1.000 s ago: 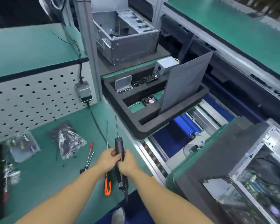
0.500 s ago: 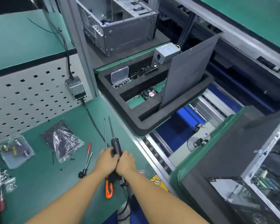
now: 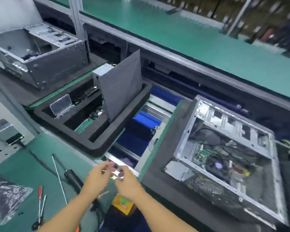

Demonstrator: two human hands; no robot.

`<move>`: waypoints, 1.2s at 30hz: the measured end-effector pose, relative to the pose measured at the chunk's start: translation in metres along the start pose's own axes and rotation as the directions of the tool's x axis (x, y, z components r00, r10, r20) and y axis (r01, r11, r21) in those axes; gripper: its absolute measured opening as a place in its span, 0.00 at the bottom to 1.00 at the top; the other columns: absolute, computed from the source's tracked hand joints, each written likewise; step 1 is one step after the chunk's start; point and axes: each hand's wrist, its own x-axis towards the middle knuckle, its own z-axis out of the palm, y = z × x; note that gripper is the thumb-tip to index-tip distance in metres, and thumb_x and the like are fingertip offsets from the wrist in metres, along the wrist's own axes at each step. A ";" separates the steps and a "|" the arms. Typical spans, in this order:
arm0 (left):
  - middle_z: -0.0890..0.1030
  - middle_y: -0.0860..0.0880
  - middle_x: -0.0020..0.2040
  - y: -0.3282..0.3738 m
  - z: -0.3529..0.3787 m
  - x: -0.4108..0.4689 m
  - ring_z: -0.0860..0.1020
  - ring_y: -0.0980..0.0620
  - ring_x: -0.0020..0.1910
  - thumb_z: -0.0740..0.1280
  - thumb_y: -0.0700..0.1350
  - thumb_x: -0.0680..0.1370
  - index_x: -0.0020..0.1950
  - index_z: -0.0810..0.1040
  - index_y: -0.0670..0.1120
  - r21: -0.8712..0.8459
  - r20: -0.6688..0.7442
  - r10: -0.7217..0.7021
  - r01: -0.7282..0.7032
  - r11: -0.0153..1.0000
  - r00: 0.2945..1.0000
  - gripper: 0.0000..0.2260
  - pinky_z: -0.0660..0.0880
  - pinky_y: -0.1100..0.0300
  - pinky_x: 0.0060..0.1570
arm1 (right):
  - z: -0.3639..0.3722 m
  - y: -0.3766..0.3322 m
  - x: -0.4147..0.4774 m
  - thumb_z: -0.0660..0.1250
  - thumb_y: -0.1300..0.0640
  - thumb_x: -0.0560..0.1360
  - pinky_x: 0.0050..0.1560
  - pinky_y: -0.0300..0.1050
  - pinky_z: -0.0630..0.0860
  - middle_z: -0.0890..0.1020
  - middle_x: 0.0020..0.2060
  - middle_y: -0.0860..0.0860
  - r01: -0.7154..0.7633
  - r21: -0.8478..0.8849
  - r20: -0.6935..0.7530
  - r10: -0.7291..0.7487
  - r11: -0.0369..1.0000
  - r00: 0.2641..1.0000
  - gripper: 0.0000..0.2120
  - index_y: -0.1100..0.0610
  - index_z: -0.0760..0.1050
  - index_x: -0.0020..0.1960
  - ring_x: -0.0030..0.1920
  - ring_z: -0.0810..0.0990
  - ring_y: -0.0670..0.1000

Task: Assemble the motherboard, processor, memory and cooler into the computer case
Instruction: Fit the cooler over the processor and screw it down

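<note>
An open computer case (image 3: pixel 224 156) lies on its side on a dark foam pad at the right, with a motherboard and cables inside. The black foam tray (image 3: pixel 94 148) to its left holds a cooler fan (image 3: pixel 97 113), a clear plastic box (image 3: pixel 61 105) and an upright grey side panel (image 3: pixel 122 86). My left hand (image 3: pixel 99 174) and right hand (image 3: pixel 126 180) hover close together over the conveyor's near edge. Their fingers are loosely curled and blurred, and I see nothing in them. The black electric screwdriver (image 3: pixel 72 177) lies on the green mat just left of my left hand.
A second empty case (image 3: pixel 37 52) stands at the back left. Small screwdrivers (image 3: pixel 40 203), a long bit (image 3: pixel 59 176) and a plastic bag (image 3: pixel 5 198) lie on the mat. A yellow label (image 3: pixel 122 205) sits below my hands. The conveyor gap shows blue between tray and case.
Both hands have let go of the electric screwdriver and moved right toward the conveyor edge. The view has swung right, bringing the open case fully into sight.
</note>
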 end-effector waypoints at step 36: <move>0.50 0.54 0.80 -0.061 0.102 -0.066 0.60 0.43 0.74 0.59 0.53 0.78 0.79 0.42 0.58 0.942 0.276 -0.201 -0.222 0.252 0.940 0.34 0.62 0.45 0.69 | -0.036 0.174 -0.122 0.59 0.61 0.79 0.69 0.50 0.68 0.60 0.73 0.50 0.048 -0.352 0.074 -0.023 0.935 0.997 0.28 0.53 0.58 0.78 0.73 0.60 0.54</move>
